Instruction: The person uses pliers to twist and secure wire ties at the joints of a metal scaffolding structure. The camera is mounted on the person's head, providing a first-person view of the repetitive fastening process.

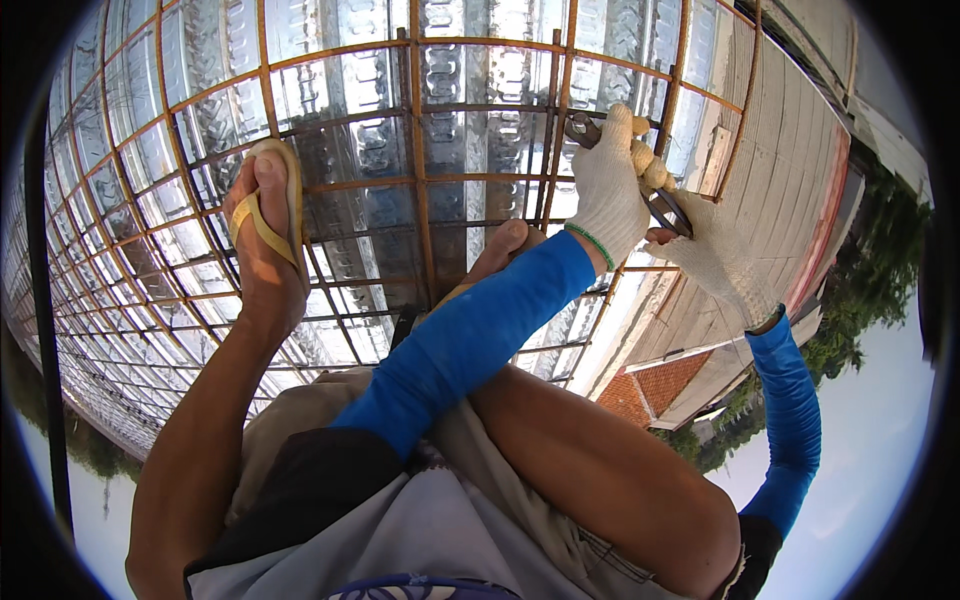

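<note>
My left hand (pixel 608 190), in a white knit glove with green cuff trim, is closed around a dark metal tool that looks like pincers (pixel 582 130). The tool's rounded head pokes out by the thumb side, over the rusty rebar mesh (pixel 418 130). Its handles emerge beyond the stained glove fingers. At those handle ends is my right hand (pixel 712 255), also gloved, its bare thumb tip against them; most of its fingers are hidden. Blue sleeves cover both forearms, the left one crossing in front of my bent knee.
Shiny corrugated metal decking (pixel 360 80) lies beneath the mesh. My left foot in a yellow sandal (pixel 265 225) stands on the bars, and the other foot (pixel 500 250) is partly behind my sleeve. A concrete and board edge (pixel 770 170) borders the right, with a tiled roof (pixel 655 385) and trees beyond.
</note>
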### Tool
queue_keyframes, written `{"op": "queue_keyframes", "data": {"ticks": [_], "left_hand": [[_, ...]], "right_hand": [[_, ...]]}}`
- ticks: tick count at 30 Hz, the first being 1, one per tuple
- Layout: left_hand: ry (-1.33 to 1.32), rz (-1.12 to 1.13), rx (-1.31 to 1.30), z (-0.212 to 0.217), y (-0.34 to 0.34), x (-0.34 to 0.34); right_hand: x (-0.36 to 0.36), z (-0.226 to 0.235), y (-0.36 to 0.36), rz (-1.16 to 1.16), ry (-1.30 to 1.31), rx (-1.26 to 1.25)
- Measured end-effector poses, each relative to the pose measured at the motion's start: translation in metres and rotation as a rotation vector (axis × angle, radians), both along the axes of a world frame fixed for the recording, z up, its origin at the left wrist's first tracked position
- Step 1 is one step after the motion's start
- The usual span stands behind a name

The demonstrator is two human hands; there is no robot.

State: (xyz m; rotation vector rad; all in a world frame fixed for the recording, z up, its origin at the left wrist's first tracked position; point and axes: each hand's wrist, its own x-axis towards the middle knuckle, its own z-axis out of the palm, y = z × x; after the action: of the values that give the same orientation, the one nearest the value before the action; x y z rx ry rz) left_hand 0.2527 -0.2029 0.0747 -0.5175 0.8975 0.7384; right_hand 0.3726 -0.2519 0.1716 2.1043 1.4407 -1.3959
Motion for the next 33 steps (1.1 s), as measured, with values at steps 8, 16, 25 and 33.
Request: {"op": "queue_keyframes", "data": {"ticks": [8,16,25,33], "left_hand": [[0.025,-0.084,-0.090,0.000,-0.001,0.001],[-0.089,-0.103,0.029,-0.002,-0.003,-0.011],[-0.381,-0.062,0.236,-0.010,-0.005,-0.025],[-0.417,-0.169,0.269,-0.014,-0.005,-0.043]], "right_hand": [[-0.022,-0.021,-0.042,0.297,-0.376,0.267],[-0.014,0.013,0.017,-0.307,0.095,-0.407],[0.010,0.028,0.002,-0.601,0.275,-0.174],[-0.010,0.031,0.008,-0.500,0.152,-0.124]]}}
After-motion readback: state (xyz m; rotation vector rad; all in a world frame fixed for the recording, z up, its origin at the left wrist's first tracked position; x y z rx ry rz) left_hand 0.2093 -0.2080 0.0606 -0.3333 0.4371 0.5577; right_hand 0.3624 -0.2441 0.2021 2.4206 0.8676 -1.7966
